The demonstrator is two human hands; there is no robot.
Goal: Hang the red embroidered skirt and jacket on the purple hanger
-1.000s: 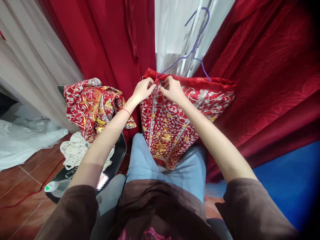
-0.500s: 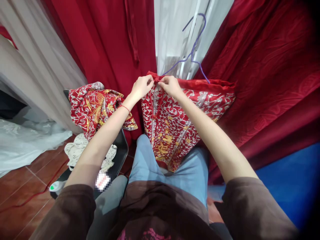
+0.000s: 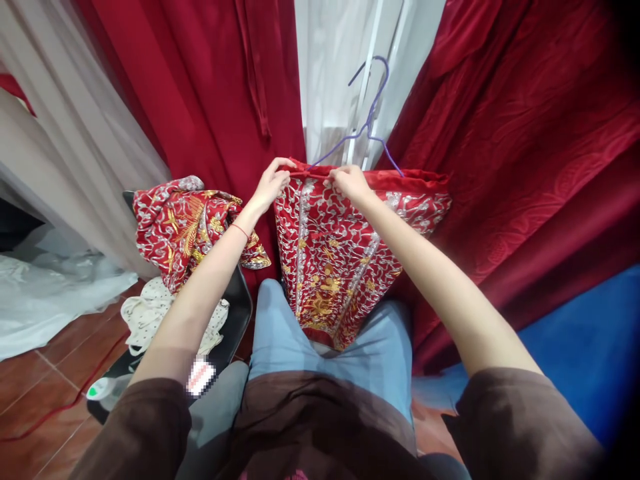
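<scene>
A red skirt point(image 3: 327, 267) with silver and gold embroidery hangs in front of me, its lower part reaching down between my knees. Its plain red waistband runs across the top, and the lower arms of a purple wire hanger point(image 3: 370, 123) go down into it. At the waistband's left end, my left hand point(image 3: 273, 183) is closed with the edge between thumb and fingers. My right hand point(image 3: 350, 183) grips the same band a little farther right, fingers curled. Both hands hide the cloth directly beneath the fingertips.
To the left, a black chair point(image 3: 240, 300) bears a folded red embroidered garment point(image 3: 183, 230) and a white dotted cloth point(image 3: 150, 313). A plastic bottle point(image 3: 107, 390) lies near its front. Red curtains point(image 3: 200, 87) hang on both sides, and white sheer fabric point(image 3: 55, 287) spreads over the tiled floor.
My hands have moved apart along the waistband, and the bunched part between them now lies straighter. The skirt and hanger sit slightly lower and farther left in view.
</scene>
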